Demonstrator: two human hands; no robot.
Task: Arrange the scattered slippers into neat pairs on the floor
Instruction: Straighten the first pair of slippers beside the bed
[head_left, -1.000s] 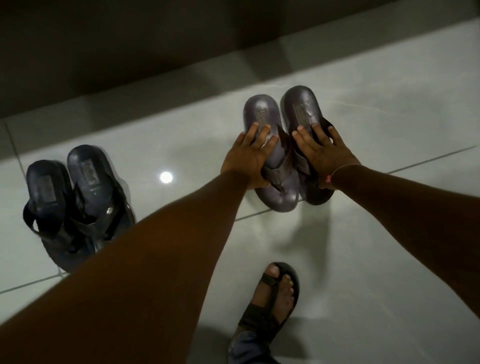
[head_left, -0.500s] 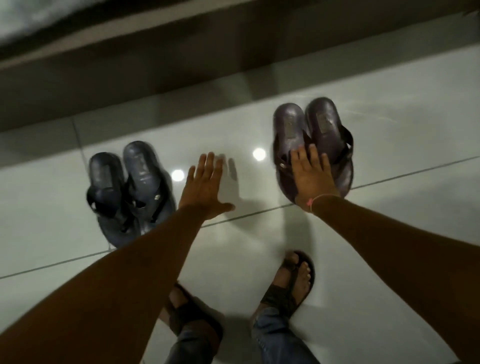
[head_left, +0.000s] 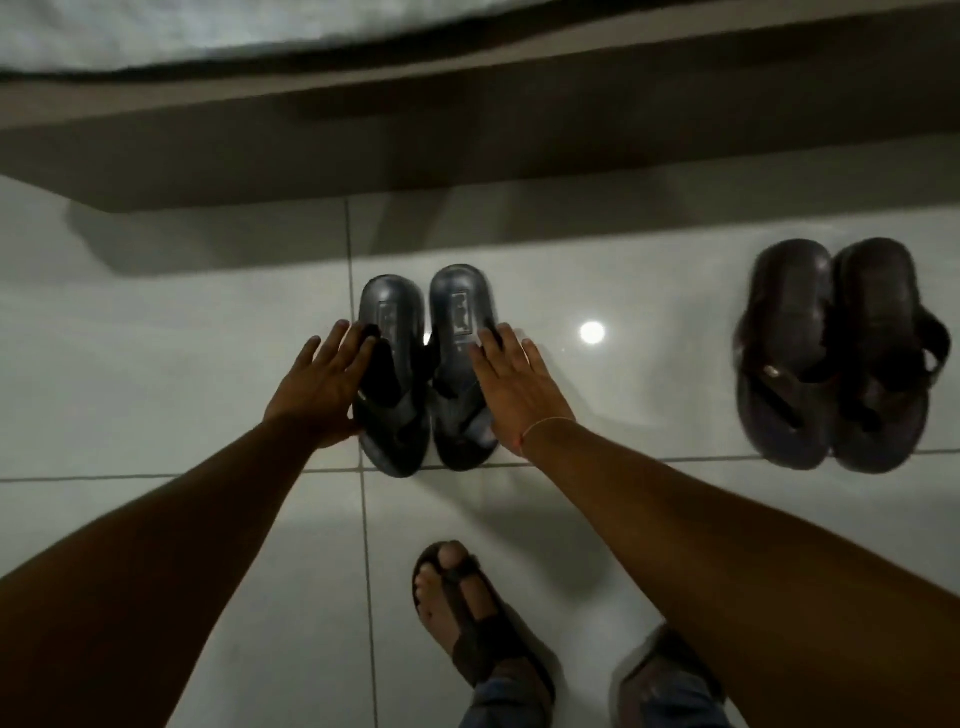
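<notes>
Dim room, glossy white tile floor (head_left: 182, 364), dark ledge along the far side with pale fabric above it, possibly a bed edge.

Two pairs of slippers on the floor. Blue-grey pair: left slipper (head_left: 390, 376) and right slipper (head_left: 462, 364) side by side, toes toward the ledge, heels close to a grout line, inner edges touching or nearly so. Left one sits slightly lower and a touch angled. Dark brown pair (head_left: 836, 358) well apart to the right, also side by side, toes the same way, straps bulging on the outer side.

Left hand (head_left: 324, 387) open, fingers spread, flat against the outer edge of the left blue-grey slipper. Right hand (head_left: 519, 387) open too, fingers extended along the outer edge of the right one, thin thread band at the wrist. Neither clenched nor gripping; both flanking the pair, apparently pressing inward. Firm contact versus a light hover: cannot tell.

Wearer's own sandalled foot (head_left: 457, 608) below, not part of the job.

Progress, as judged: brown pair done and released. Blue-grey pair essentially matched, only final squaring left. No stray slippers in view; off-frame unknown. Task looks near its end.
</notes>
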